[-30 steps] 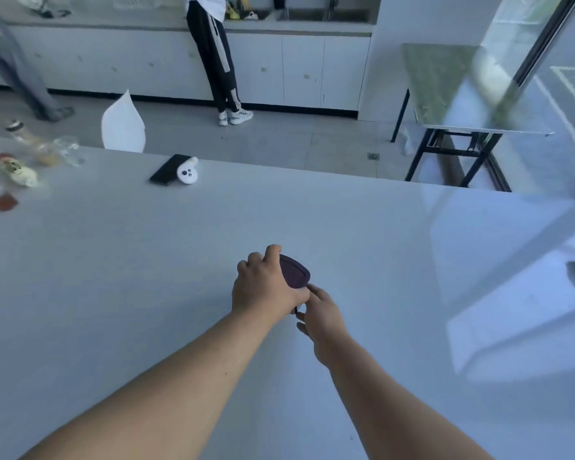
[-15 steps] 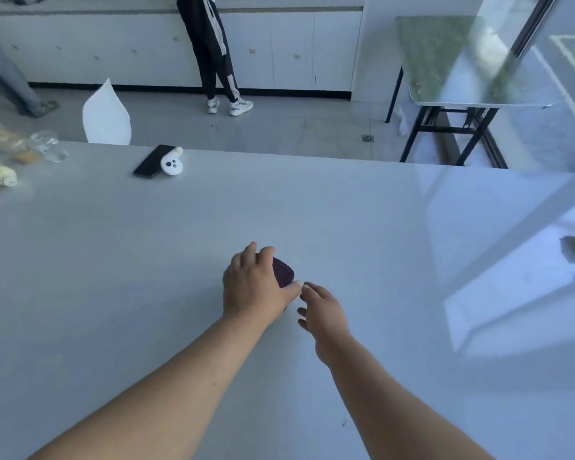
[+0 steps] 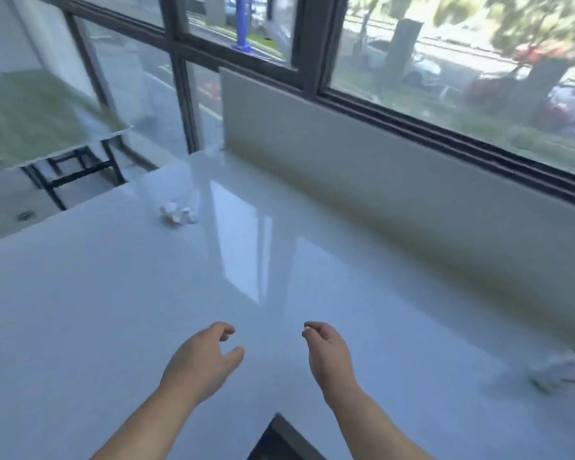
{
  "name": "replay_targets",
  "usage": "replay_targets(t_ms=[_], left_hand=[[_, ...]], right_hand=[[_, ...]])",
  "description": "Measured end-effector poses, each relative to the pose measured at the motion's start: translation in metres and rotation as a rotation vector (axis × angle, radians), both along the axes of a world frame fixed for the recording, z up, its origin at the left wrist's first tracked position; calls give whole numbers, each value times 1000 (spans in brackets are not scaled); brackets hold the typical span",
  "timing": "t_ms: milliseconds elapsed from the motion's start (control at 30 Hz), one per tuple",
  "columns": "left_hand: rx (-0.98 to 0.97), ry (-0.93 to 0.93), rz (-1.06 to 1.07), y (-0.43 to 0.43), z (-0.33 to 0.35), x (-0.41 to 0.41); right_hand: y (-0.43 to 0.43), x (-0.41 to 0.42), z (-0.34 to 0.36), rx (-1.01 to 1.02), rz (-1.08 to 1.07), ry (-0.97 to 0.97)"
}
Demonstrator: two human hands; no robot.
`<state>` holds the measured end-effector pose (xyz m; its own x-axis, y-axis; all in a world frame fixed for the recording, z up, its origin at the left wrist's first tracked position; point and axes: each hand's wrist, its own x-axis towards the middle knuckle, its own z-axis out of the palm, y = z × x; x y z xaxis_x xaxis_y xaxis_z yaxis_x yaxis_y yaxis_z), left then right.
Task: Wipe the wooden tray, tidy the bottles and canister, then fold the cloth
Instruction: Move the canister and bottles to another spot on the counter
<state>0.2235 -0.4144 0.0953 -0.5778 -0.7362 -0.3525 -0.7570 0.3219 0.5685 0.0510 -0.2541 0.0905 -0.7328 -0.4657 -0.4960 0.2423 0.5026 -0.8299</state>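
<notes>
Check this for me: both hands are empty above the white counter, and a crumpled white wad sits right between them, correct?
Not quite. The left hand and right hand are empty above the white counter, but the crumpled white wad lies well beyond them, toward the window, as the head view shows.

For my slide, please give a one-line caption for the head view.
Both empty hands, left and right, hover over a glossy white table beside a window.

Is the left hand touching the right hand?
Apart. The head view shows a clear strip of bare white counter between the left hand and the right hand; both hover with fingers loosely curled, holding nothing.
</notes>
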Motion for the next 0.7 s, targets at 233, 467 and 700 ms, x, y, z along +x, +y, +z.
replay_targets(t_ms=[233,467,700], left_hand=[[142,68,-407,181,0,-232],[391,142,-497,339,-16,-379],[375,239,-471,426,-27,-483]], right_hand=[[240,-129,-12,39,-505,16],[387,-228,-44,-40,-871,-87],[414,-303,-62,-347,-1009,-442]])
